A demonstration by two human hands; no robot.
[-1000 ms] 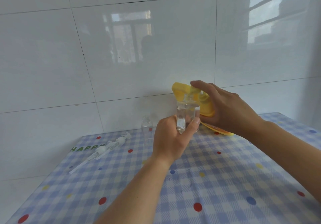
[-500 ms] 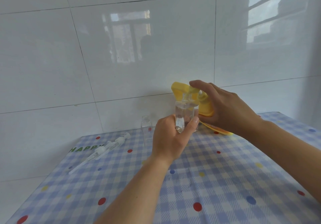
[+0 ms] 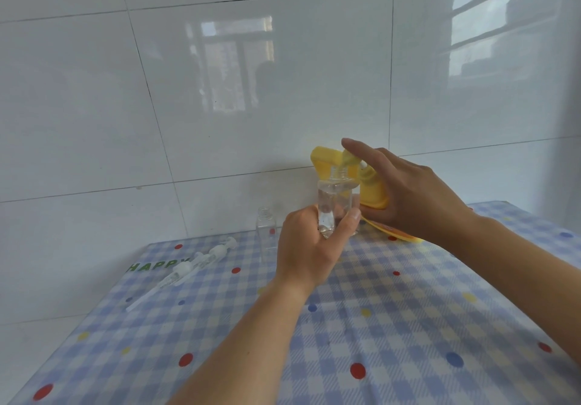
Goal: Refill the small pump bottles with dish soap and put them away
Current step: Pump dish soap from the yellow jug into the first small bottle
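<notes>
Where I am working: checked tablecloth (image 3: 408,326), white tiled wall (image 3: 94,90).
Left hand (image 3: 309,247): I am gripping a clear bottle (image 3: 333,203) upright.
Right hand (image 3: 415,203): I am clasping a tilted yellow pouch (image 3: 374,194).

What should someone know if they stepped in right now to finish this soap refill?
Left grip holds the small clear bottle upright above the table, neck open, clear liquid inside.
Right grip holds the yellow soap pouch tilted, its spout at that bottle's neck.
Second bottle stands uncapped near the wall and looks empty. Two pump heads lie on the tablecloth to the left.
Done: first fill under way.
Left: finish it, fill the second bottle, fit both pumps, put them away.
</notes>
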